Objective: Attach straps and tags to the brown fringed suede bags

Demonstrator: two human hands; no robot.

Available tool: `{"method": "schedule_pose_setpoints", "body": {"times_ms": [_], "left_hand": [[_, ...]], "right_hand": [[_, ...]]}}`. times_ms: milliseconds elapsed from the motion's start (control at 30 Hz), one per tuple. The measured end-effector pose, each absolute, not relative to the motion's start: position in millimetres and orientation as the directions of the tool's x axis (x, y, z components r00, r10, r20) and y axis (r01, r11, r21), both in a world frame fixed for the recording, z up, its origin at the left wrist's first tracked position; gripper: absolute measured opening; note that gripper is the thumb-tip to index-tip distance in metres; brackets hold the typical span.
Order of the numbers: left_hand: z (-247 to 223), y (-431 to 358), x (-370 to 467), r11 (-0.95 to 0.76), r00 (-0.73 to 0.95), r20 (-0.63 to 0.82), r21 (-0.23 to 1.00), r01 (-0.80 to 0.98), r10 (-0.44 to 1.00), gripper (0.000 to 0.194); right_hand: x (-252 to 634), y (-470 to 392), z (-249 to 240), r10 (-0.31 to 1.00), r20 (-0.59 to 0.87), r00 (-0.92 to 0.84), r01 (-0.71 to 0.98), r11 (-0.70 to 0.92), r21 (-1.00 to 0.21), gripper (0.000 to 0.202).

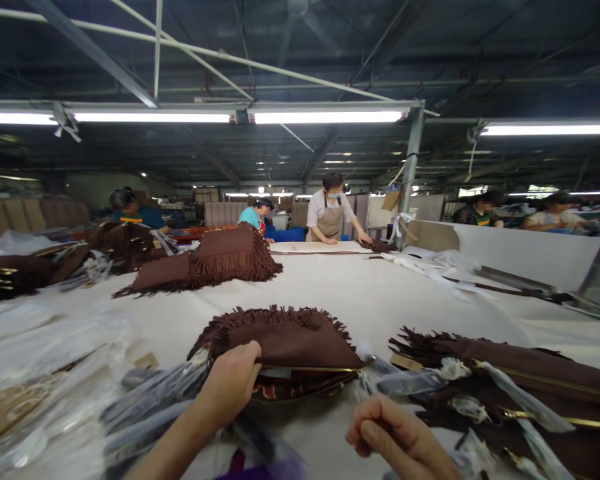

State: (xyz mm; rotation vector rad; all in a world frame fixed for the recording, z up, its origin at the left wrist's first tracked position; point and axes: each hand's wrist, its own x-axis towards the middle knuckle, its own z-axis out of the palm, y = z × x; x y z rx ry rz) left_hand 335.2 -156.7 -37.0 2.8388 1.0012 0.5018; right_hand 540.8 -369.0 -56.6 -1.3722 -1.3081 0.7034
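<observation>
Gripping the pouch [293, 345] with left hand [234, 379] by the worktop's [330, 287] near edge, gaping at gold zip [320, 369], red-patterned inside, dark brown and fringed outside; right hand [397, 430] curled closed alongside.

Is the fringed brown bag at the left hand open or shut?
Open: the bag gapes below its gold zipper edge, showing a red-patterned interior.

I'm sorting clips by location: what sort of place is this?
Probably a factory or workshop floor: piles of brown fringed bags, an aproned person across the table, and long tube lights overhead.
</observation>
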Motion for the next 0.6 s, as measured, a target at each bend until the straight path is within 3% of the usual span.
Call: {"method": "schedule_pose_setpoints", "body": {"times_ms": [100, 233, 367, 467, 567, 600], "left_hand": [[-22.4, -151.3, 324.5, -0.762, 0.704, 0.293, 0.271, 0.588, 0.647, 0.008], [-17.1, -142.2, 311.2, -0.744, 0.696, 0.279, 0.363, 0.561, 0.662, 0.008], [-18.0, -135.8, 301.9, -0.72, 0.696, 0.261, 0.458, 0.521, 0.669, 0.01], [-21.4, -137.9, 301.8, -0.734, 0.712, 0.262, 0.455, 0.504, 0.652, 0.006], [-29.4, -143.3, 310.3, -0.744, 0.712, 0.257, 0.388, 0.543, 0.654, 0.041], [-33.0, -144.0, 314.4, -0.736, 0.702, 0.257, 0.386, 0.556, 0.665, 0.045]], "right_hand": [[530.6, -350.3, -42.2, 0.933, 0.337, 0.122, 0.505, 0.234, -0.831, 0.03], [513.6, -318.4, -36.6, 0.949, 0.312, -0.053, 0.6, 0.28, -0.749, 0.016], [512.1, -288.7, -31.5, 0.949, 0.305, -0.079, 0.547, 0.297, -0.783, 0.015], [516.1, -274.7, -21.6, 0.956, 0.287, -0.068, 0.489, 0.283, -0.825, 0.018], [515.7, -266.2, -13.7, 0.953, 0.288, -0.094, 0.519, 0.294, -0.803, 0.019], [514.5, -263.8, -13.0, 0.95, 0.297, -0.094, 0.537, 0.299, -0.788, 0.019]]}}
